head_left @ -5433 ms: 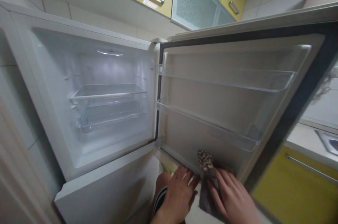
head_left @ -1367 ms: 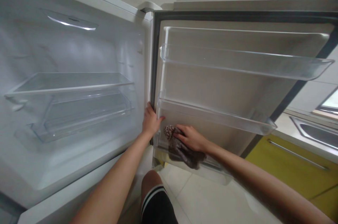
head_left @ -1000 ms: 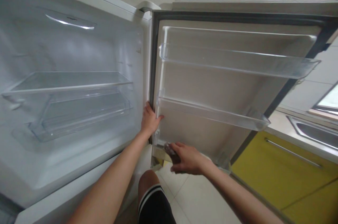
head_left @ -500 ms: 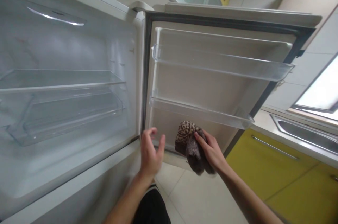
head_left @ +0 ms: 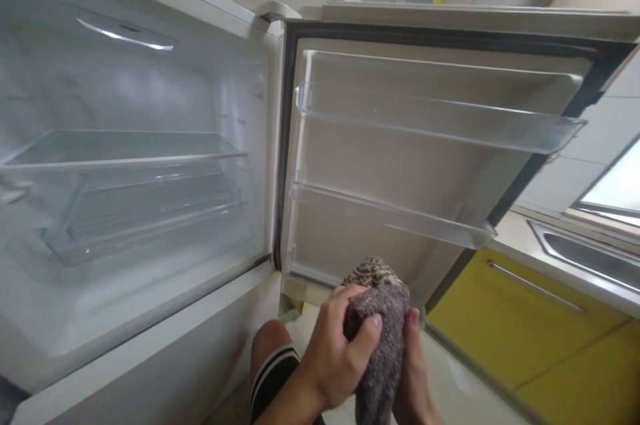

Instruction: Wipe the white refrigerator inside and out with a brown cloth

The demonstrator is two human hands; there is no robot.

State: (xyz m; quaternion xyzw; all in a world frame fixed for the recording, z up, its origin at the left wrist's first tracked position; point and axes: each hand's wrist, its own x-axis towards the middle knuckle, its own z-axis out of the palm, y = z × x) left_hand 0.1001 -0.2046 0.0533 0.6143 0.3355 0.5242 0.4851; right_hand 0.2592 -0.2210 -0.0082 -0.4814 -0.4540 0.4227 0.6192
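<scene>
So yeah, left hand (head_left: pixel 334 348) and right hand (head_left: pixel 415 368) are both gripping a bunched-up brown cloth (head_left: pixel 385 338) by the open fridge door (head_left: pixel 400 175).

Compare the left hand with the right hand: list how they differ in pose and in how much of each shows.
Pose: the left hand curls over the front of the cloth, while the right hand points upward along the cloth's right-hand edge.
Visibility: the left hand shows mostly uncovered; the right hand is partly hidden behind the cloth, so its grip is unclear.
Shared: both are bare and at the same cloth.
</scene>
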